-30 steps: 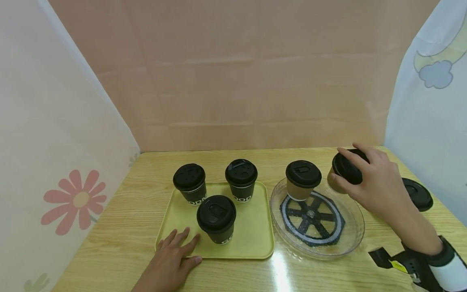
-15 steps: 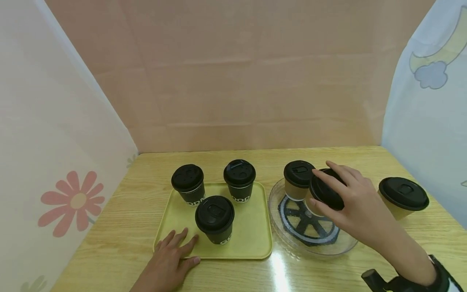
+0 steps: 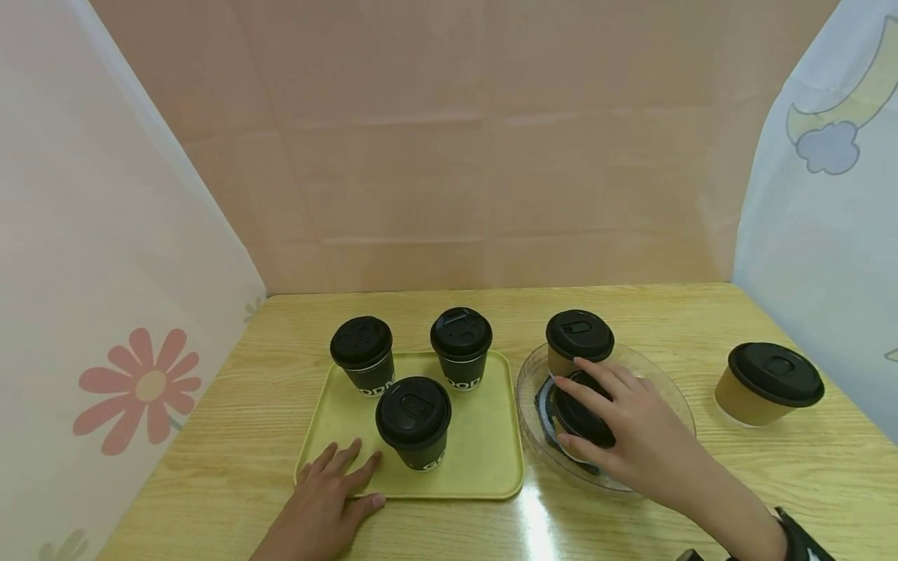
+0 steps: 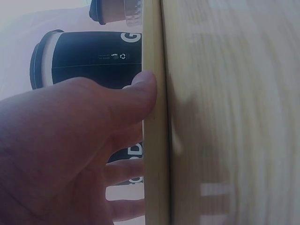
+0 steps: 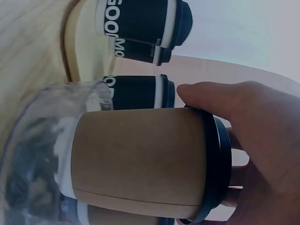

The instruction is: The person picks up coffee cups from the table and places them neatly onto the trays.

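My right hand [image 3: 638, 432] grips a brown paper coffee cup [image 5: 140, 159] by its black lid, fingers and thumb around the lid's edge. The cup stands upright at the left part of a clear round dish [image 3: 682, 389], its base within the dish wall in the right wrist view. Behind it in the dish is a second brown lidded cup [image 3: 578, 335]. On the near left corner of a yellow tray [image 3: 484, 467] rests my left hand [image 3: 324, 499], fingers spread on the surface and thumb at the rim. A black lidded cup [image 3: 414, 421] stands just right of these fingers.
Two more black cups, one at the tray's back left [image 3: 362, 354] and another at back centre [image 3: 461, 347], have black lids. Another brown cup [image 3: 768, 382] stands on the wooden table to the right of the dish. Fabric walls enclose the table's back and sides.
My right hand has carried the brown cup leftward and down, from above the dish's back right to its left part. The left hand has stayed on the tray.
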Demonstrator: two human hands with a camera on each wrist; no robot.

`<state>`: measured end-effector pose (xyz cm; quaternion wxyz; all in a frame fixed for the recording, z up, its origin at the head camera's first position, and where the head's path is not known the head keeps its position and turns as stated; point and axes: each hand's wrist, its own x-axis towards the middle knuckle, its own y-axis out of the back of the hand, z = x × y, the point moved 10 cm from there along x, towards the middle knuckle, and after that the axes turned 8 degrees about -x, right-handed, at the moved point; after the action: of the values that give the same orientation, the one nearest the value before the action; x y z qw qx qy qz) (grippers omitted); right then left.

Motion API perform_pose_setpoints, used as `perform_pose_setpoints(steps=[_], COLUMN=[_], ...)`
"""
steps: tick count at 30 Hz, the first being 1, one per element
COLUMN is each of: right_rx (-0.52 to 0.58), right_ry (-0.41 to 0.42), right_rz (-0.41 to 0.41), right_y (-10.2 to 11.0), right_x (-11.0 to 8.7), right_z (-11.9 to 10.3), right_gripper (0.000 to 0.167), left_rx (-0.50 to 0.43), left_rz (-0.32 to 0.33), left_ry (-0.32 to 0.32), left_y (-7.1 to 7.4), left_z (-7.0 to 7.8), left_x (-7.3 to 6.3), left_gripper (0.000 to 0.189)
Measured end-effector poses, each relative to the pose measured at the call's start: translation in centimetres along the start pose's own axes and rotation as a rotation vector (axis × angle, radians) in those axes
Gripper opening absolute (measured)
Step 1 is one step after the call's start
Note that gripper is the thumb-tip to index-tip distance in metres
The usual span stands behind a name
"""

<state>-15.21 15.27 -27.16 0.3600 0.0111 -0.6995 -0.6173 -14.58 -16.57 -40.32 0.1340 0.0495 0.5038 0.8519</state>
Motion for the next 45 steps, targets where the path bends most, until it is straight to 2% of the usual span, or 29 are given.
perform_pose_setpoints(steps=[12, 14, 16, 18, 21, 23, 25, 28, 30, 32, 34, 38, 42, 45], right_rx=[-0.005, 0.019, 0.054, 0.071, 0.027, -0.047, -0.12, -0.205, -0.228, -0.229, -0.216, -0.199, -0.2, -0.21], right_ry=[0.002, 0.001, -0.005, -0.03, -0.098, -0.189, -0.299, -0.447, -0.505, -0.525, -0.53, -0.505, -0.485, -0.462], right_rz=[-0.069, -0.075, -0.034, 0.05, 0.198, 0.226, 0.182, 0.025, -0.072, -0.135, -0.166, -0.162, -0.08, 0.025], right_y=[-1.5, -1.2, 0.0, 1.9, 4.7, 5.3, 5.0, 3.3, 2.0, 0.9, 0.0, -0.6, 0.3, 1.8], right_x=[-0.4, -0.6, -0.7, -0.9, -1.7, -2.6, -3.8, -5.9, -7.3, -8.2, -8.9, -9.3, -8.8, -8.1], right_z=[0.0, 0.3, 1.1, 2.9, 7.3, 10.8, 14.2, 18.2, 20.0, 21.1, 21.7, 21.9, 21.3, 20.5], right_gripper=[0.063, 0.064, 0.063, 0.063, 0.061, 0.064, 0.067, 0.075, 0.081, 0.084, 0.083, 0.074, 0.064, 0.059], left_rx=[0.009, 0.008, 0.001, -0.004, -0.003, 0.008, 0.014, 0.017, 0.01, 0.002, -0.002, 0.004, 0.012, 0.007], left_rz=[-0.006, -0.003, -0.001, 0.004, 0.002, -0.002, -0.007, -0.012, -0.017, -0.024, -0.028, -0.018, -0.013, -0.02], left_ry=[0.003, -0.001, -0.007, -0.014, -0.01, -0.001, 0.008, 0.012, 0.013, 0.017, 0.014, -0.001, 0.005, 0.018], left_y=[-0.1, -0.1, -0.2, -0.3, -0.3, -0.3, -0.3, -0.3, -0.3, -0.4, -0.4, -0.3, -0.2, -0.2], left_z=[-0.1, -0.1, -0.1, 0.0, 0.0, -0.2, -0.3, -0.4, -0.4, -0.4, -0.3, -0.1, -0.2, -0.2], left_x=[0.1, 0.1, 0.1, 0.2, 0.2, 0.2, 0.2, 0.2, 0.2, 0.2, 0.2, 0.1, 0.1, 0.1], left_gripper=[0.057, 0.056, 0.056, 0.056, 0.056, 0.056, 0.056, 0.056, 0.055, 0.055, 0.055, 0.055, 0.055, 0.056])
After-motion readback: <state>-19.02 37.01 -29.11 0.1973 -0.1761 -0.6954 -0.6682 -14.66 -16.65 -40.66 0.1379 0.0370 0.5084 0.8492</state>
